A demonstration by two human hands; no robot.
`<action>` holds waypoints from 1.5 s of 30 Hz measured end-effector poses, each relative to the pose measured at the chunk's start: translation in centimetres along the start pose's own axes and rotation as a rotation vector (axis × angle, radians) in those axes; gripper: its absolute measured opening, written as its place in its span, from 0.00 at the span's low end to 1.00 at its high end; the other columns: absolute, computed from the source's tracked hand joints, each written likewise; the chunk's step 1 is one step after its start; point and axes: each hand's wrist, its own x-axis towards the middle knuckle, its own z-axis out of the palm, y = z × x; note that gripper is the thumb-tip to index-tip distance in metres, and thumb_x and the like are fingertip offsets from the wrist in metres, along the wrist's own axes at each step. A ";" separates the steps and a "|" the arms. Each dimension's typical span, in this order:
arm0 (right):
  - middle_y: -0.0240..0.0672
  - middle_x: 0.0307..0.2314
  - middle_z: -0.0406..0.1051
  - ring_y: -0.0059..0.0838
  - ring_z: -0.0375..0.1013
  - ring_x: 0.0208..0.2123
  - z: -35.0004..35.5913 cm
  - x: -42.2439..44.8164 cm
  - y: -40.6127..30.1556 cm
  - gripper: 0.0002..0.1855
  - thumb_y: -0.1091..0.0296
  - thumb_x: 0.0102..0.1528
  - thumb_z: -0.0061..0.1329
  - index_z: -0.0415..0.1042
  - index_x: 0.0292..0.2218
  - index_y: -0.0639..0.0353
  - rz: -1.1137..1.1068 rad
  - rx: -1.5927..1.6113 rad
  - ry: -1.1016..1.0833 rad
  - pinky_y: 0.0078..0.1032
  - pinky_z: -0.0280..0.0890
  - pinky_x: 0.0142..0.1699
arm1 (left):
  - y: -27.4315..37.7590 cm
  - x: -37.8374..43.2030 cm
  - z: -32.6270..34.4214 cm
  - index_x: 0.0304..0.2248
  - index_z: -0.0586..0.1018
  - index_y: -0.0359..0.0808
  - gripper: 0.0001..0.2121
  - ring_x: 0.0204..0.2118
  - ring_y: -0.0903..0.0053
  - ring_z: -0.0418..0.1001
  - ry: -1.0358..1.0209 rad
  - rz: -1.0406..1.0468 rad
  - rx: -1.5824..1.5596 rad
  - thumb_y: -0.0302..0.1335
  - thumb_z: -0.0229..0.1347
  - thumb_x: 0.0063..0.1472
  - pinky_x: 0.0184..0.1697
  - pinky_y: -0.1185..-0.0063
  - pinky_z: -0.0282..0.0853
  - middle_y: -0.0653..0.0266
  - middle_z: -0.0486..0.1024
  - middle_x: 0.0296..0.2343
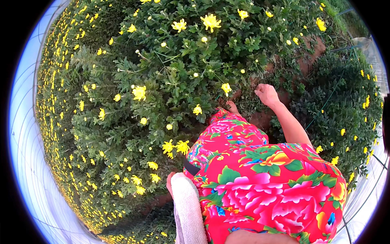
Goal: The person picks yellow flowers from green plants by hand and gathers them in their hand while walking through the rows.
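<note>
My right hand [267, 94] reaches down over the soil beside a chrysanthemum bush [182, 73], its fingers curled and fingertips drawn together. Whether anything small is between them cannot be made out. Low weeds and dry leaf litter [255, 102] lie just under it. A yellow chrysanthemum bloom [226, 88] stands left of that hand. On the left of my body, a strip of skin [169, 184], apparently my left hand or arm, shows past a white towel [189, 207]. The towel hides most of it. A bit of bare skin [233, 107], perhaps a foot, pokes out below the red floral garment [268, 189].
Dense rows of yellow chrysanthemums [91, 170] fill the left side. Another leafy row [326, 91] stands to the right, with a green string [324, 103] along it. Reddish soil [313, 50] shows between rows. Pale plastic greenhouse sheeting [26, 128] surrounds the plot.
</note>
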 end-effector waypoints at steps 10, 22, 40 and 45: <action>0.36 0.36 0.73 0.24 0.75 0.28 2.5 7.3 -1.8 0.30 0.52 0.48 0.59 0.65 0.47 0.60 0.534 0.903 0.121 0.21 0.67 0.24 | 1.9 -2.0 1.5 0.37 0.75 0.30 0.07 0.28 0.80 0.74 -0.003 -0.039 0.040 0.22 0.51 0.60 0.31 0.83 0.67 0.63 0.75 0.28; 0.42 0.47 0.63 0.44 0.68 0.47 7.9 15.4 1.0 0.37 0.49 0.42 0.61 0.64 0.52 0.48 0.273 0.536 0.566 0.37 0.67 0.48 | 4.0 -3.1 4.3 0.37 0.75 0.30 0.07 0.28 0.80 0.74 -0.022 -0.087 0.075 0.23 0.51 0.60 0.30 0.84 0.67 0.63 0.75 0.28; 0.41 0.39 0.72 0.41 0.75 0.31 9.8 16.7 5.2 0.15 0.80 0.56 0.43 0.69 0.44 0.55 0.758 1.743 0.323 0.31 0.73 0.22 | 6.1 -3.9 7.0 0.37 0.75 0.31 0.07 0.28 0.80 0.74 -0.017 -0.136 0.093 0.24 0.51 0.60 0.30 0.84 0.67 0.63 0.75 0.28; 0.45 0.37 0.74 0.47 0.74 0.38 9.5 15.3 3.2 0.13 0.67 0.58 0.43 0.70 0.45 0.55 0.368 0.454 0.315 0.39 0.70 0.39 | 6.4 -4.0 7.3 0.37 0.76 0.31 0.07 0.28 0.80 0.74 -0.008 -0.150 0.092 0.24 0.51 0.60 0.30 0.84 0.67 0.63 0.75 0.28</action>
